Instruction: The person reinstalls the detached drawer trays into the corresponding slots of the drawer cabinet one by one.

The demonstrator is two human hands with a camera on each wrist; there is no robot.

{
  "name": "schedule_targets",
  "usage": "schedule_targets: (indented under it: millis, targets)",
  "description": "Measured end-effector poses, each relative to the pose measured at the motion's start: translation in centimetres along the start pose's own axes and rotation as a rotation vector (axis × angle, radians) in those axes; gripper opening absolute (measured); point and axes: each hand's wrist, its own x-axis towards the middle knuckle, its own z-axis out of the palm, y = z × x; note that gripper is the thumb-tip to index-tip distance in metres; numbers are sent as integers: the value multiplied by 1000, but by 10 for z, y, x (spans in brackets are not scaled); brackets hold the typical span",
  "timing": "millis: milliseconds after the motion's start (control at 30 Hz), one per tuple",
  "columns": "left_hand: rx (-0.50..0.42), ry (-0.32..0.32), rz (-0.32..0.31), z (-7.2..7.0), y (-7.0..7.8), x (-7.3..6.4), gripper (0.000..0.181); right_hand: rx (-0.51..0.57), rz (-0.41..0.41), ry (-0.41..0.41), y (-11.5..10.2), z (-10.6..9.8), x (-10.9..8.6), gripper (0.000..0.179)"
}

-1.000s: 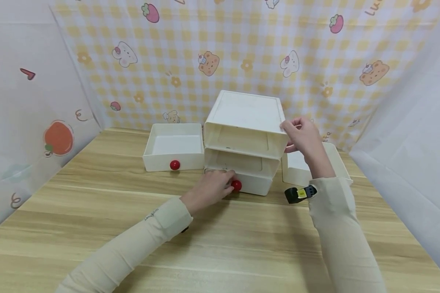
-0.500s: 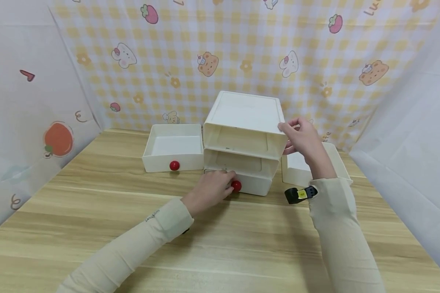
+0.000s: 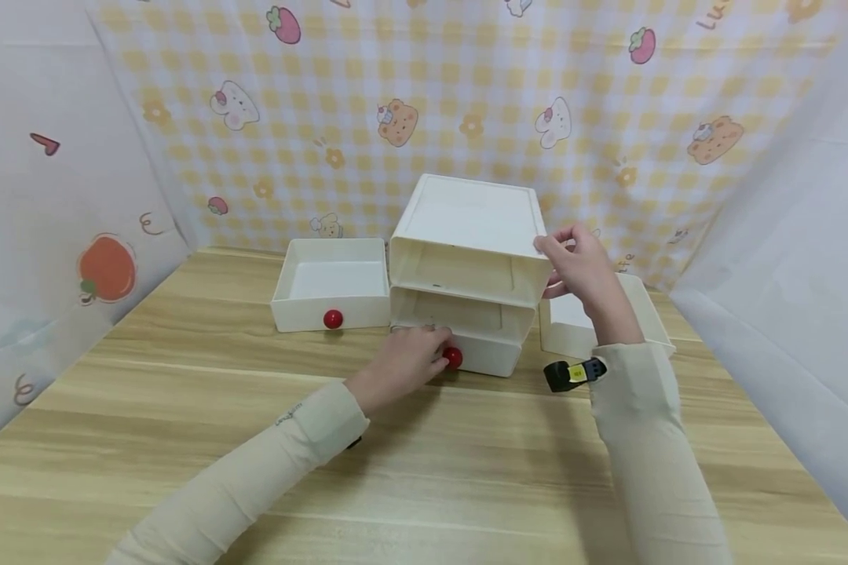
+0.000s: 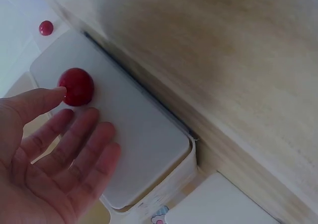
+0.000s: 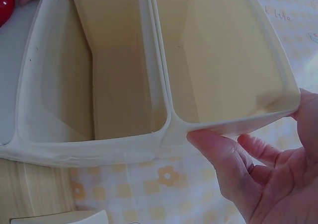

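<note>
While the right hand (image 3: 581,263) grips the cabinet (image 3: 477,213) by its corner, the loosely spread left hand (image 3: 401,365) touches a red knob (image 4: 78,86), perhaps the drawer (image 4: 136,139) too.

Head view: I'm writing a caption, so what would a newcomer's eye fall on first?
Probably the white boxy plastic-looking cabinet near the picture's centre, its upper right corner held by the right hand. Next, the round red knob on its white bottom drawer, touched by the left hand. Behind hangs yellow-and-white checked cloth with cartoon animals.
</note>
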Motion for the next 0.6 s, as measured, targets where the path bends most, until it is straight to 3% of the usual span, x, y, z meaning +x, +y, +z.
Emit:
schedule_targets:
  millis: [267, 400, 600]
  targets:
    - [-146, 27, -24, -12, -14, -6, 19, -6, 7, 7, 0, -1, 1, 38]
    - [-117, 21, -86, -22, -28, -16, 19, -2, 8, 4, 0, 0, 1, 38]
    - [-80, 63, -141, -36, -52, -34, 16, 2, 10, -2, 0, 1, 1, 38]
